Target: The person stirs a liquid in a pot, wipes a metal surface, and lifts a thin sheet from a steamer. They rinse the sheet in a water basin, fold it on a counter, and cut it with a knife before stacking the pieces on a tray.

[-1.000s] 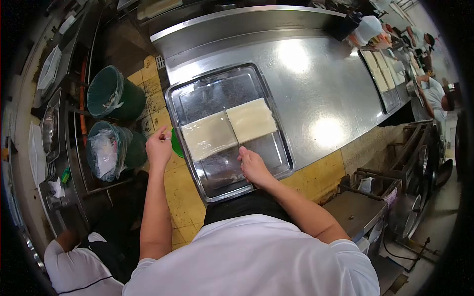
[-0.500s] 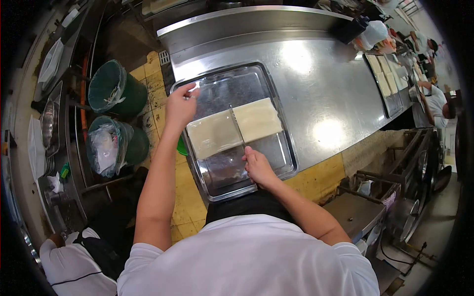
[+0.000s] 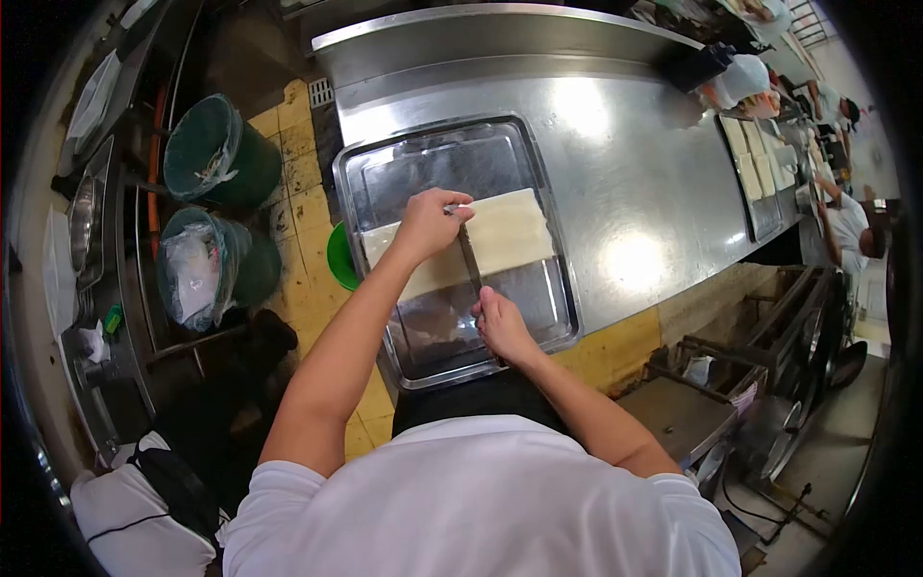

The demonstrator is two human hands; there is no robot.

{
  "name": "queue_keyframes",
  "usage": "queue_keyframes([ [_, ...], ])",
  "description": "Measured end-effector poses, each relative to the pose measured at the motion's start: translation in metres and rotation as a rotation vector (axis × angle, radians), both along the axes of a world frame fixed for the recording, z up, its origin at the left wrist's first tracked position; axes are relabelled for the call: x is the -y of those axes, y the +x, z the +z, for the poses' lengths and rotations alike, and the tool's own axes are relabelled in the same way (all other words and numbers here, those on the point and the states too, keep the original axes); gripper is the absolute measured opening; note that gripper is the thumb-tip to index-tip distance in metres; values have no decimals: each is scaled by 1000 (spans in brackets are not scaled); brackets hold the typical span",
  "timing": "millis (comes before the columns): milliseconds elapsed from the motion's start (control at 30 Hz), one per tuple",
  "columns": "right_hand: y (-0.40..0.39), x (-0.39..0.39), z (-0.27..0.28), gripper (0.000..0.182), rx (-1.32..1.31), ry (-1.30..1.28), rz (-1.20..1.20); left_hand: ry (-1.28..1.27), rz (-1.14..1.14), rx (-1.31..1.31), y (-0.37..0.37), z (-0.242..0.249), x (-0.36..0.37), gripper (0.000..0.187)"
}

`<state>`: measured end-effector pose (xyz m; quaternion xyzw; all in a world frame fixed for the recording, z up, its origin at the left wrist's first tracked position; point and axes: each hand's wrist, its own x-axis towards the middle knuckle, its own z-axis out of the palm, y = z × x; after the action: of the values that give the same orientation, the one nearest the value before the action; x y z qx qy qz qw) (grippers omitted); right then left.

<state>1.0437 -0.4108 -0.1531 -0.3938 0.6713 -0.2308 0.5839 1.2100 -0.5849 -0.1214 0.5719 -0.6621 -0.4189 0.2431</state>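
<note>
My right hand (image 3: 505, 325) is closed around the handle of a long knife (image 3: 471, 262). Its narrow blade points away from me, lying along the line between two pale, flat rectangular slabs. The right slab (image 3: 505, 231) is in plain view. Much of the left slab (image 3: 428, 279) is hidden beneath my left hand (image 3: 433, 221) and forearm. The fingers of that hand are pinched together at the far end of the blade. Both slabs lie in a shiny rectangular metal tray (image 3: 433, 154), whose near part shows bare metal.
The tray sits on a steel counter (image 3: 615, 183). A second tray (image 3: 764, 216) with pale slabs stands at the far right, near people in white. Two green bins (image 3: 226, 159) with plastic liners stand left, and a green round container (image 3: 339, 255) shows beside the tray.
My left hand has moved right and toward me, from above the tray's left edge to the knife's far end. My right hand still holds the knife in about the same place.
</note>
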Motion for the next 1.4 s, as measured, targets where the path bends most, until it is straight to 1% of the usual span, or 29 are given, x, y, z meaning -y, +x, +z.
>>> queue_keyframes([
  [133, -1, 14, 16, 58, 17, 1, 43, 27, 15, -48, 0, -7, 8, 29],
  [167, -2, 18, 23, 56, 107, 117, 9, 47, 14, -59, 3, -8, 13, 30],
  [200, 2, 29, 58, 53, 197, 235, -26, 68, 11, -69, 6, -6, 17, 31],
  [233, 5, 40, 88, 51, 286, 355, -60, 67, 22, -26, 10, -2, 22, 33],
  [267, 6, 51, 104, 42, 299, 395, -60, 67, 35, 17, 13, 3, 28, 35],
  [300, 6, 60, 118, 41, 343, 393, -57, 68, 51, 60, 16, 6, 31, 36],
  [367, 4, 73, 145, 40, 433, 393, -49, -27, 166, 23, 22, 14, 30, 41],
  [400, 3, 75, 157, 33, 438, 422, -75, -57, 229, -11, 29, 14, 29, 42],
  [433, 0, 70, 162, 32, 371, 356, 30, -84, 290, -44, 36, 16, 26, 44],
  [500, -8, 50, 166, 28, 234, 226, 233, -83, 375, -145, 53, 15, 14, 38],
  [533, -23, 39, 144, 22, 138, 191, 377, -106, 419, -181, 64, 9, 6, 37],
  [567, -36, 24, 119, 22, -39, 4, 464, -130, 462, -216, 74, 4, -2, 36],
  [600, -48, 7, 96, 24, -217, -186, 546, -87, 506, -258, 82, -1, -10, 32],
  [633, -49, -2, 93, 27, -393, -379, 625, -99, 519, -253, 91, -8, -19, 31],
  [667, -53, -6, 92, 35, -470, -263, 674, -115, 534, -249, 99, -14, -28, 30],
  [700, -58, -9, 83, 36, -536, -363, 752, -134, 552, -243, 103, -17, -37, 30],
  [733, -66, -15, 65, 37, -598, -464, 825, -86, 560, -214, 106, -6, -49, 27],
  [767, -71, -19, 50, 38, -656, -565, 894, -76, 571, -216, 108, -7, -57, 26],
  [800, -73, -19, 43, 42, -672, -520, 943, -66, 581, -217, 109, -5, -63, 26],
  [900, -81, -15, 23, 40, -663, -659, 999, -58, 588, -193, 105, -6, -79, 24],
  [967, -81, -12, 25, 41, -692, -673, 989, -87, 583, -202, 99, -18, -85, 23],
  [1000, -79, -10, 28, 41, -704, -678, 980, -69, 587, -191, 94, -14, -85, 23],
  [1067, -80, 4, 30, 40, -643, -697, 905, -25, 594, -165, 82, -9, -89, 23],
  [1100, -81, 18, 35, 40, -613, -705, 869, -16, 590, -151, 76, -9, -91, 23],
  [1133, -81, 42, 45, 39, -606, -660, 845, -9, 588, -139, 71, -9, -92, 23],
  [1200, -84, 95, 36, 38, -625, -795, 666, 1, 591, -133, 61, -7, -92, 24],
  [1267, -81, 154, 34, 37, -621, -916, 607, 12, 597, -138, 52, -5, -95, 24],
  [1333, -75, 200, 39, 40, -657, -793, 779, 20, 603, -135, 42, -1, -99, 25],
  [1400, -64, 233, 29, 42, -649, -576, 985, 40, 602, -136, 33, 3, -106, 25],
])
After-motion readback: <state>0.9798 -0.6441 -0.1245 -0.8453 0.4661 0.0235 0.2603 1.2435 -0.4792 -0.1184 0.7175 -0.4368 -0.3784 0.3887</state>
